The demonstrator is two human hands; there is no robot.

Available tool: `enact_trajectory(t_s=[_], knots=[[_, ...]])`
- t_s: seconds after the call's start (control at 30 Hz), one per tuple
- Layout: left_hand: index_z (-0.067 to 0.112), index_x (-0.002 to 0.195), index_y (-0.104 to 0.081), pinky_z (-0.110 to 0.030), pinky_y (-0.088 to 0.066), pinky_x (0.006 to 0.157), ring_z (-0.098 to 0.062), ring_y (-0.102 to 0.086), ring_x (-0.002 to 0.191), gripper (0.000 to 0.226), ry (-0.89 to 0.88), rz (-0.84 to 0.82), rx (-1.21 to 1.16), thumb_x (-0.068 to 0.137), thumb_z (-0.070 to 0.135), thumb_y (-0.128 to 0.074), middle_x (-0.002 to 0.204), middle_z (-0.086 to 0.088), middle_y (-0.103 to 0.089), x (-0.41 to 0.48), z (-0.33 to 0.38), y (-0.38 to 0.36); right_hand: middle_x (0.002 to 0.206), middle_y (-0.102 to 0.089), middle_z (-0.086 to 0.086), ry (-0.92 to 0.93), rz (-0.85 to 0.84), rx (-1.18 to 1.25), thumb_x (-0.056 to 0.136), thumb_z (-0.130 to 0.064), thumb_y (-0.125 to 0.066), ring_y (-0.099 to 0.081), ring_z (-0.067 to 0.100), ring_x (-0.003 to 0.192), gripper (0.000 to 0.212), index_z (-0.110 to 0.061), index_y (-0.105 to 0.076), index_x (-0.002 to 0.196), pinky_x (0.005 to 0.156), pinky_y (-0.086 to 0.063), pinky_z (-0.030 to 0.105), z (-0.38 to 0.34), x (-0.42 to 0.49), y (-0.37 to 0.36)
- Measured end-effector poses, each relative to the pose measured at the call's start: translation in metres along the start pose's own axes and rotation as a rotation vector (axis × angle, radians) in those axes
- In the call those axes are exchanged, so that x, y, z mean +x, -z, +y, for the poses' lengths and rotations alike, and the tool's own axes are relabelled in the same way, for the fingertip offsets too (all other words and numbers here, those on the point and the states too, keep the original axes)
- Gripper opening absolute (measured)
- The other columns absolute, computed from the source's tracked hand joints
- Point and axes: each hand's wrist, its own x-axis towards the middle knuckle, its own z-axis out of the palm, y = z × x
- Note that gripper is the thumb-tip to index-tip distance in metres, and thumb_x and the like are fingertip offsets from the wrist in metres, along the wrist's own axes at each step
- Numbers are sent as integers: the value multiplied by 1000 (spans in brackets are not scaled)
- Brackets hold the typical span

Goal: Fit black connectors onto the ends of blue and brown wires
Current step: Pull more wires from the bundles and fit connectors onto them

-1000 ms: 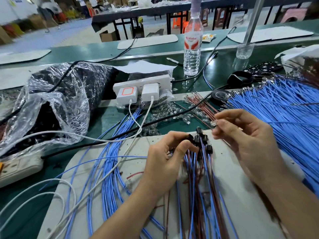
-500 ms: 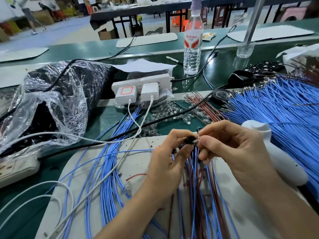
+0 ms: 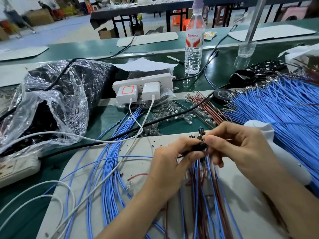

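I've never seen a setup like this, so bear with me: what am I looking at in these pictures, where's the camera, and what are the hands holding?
No machine here: these are a person's two bare hands, filmed by a camera worn on the head, looking forward and down. The left hand and right hand pinch a small black connector between them, at the end of a bundle of blue and brown wires lying on a pale mat. On the green table lie a big fan of blue wires, a white power strip with two chargers, a crinkled plastic bag and a water bottle.
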Motion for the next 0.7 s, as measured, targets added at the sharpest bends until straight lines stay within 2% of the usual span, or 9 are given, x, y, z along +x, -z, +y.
enact_trajectory(t_s=[0.13,0.23,0.3,0.37,0.43,0.53,0.7], knots=[[21,96,-66,-14,-49,71,5,-66,76,13,38,-30,-63,83,19,-64,85,5,-74,-1,4,-2,53,-57,10,-187,-75,157,63,-26,-72,-47,14,36,19,-8,-66,64,35,-37,18,-1,3,7],[20,91,-67,-9,-44,63,12,-58,62,10,55,-33,-104,82,22,-66,73,6,-72,-1,7,-3,51,-54,10,-250,-84,186,64,-26,-70,-44,12,34,28,0,-61,70,34,-34,14,1,4,10],[17,90,-69,-11,-44,60,9,-57,57,16,63,-29,-126,81,30,-66,71,4,-72,-1,7,-3,51,-53,9,-283,-102,215,64,-27,-70,-44,12,33,28,-1,-62,70,34,-33,14,3,5,11],[13,90,-71,-16,-46,59,-6,-63,57,18,68,-24,-109,81,28,-66,72,-1,-73,-2,6,-4,53,-55,11,-310,-152,266,61,-28,-77,-48,14,34,26,-6,-65,68,34,-36,15,4,6,11],[10,88,-70,-17,-49,58,-19,-64,57,13,65,-27,-110,82,21,-65,74,-1,-72,-2,4,-4,56,-58,15,-338,-200,312,54,-34,-88,-53,17,37,40,-6,-64,69,35,-41,18,4,5,12],[14,87,-68,-21,-53,59,-14,-64,56,6,71,-61,-162,84,18,-65,72,2,-71,-4,3,-3,57,-59,18,-378,-217,318,45,-38,-93,-55,19,38,52,-5,-62,68,35,-44,21,5,4,13],[25,85,-65,-22,-53,60,-7,-64,57,5,108,-101,-273,86,20,-64,71,12,-70,-6,1,-3,57,-59,20,-393,-214,306,48,-34,-93,-56,20,39,45,-5,-64,67,37,-46,21,5,4,12]])
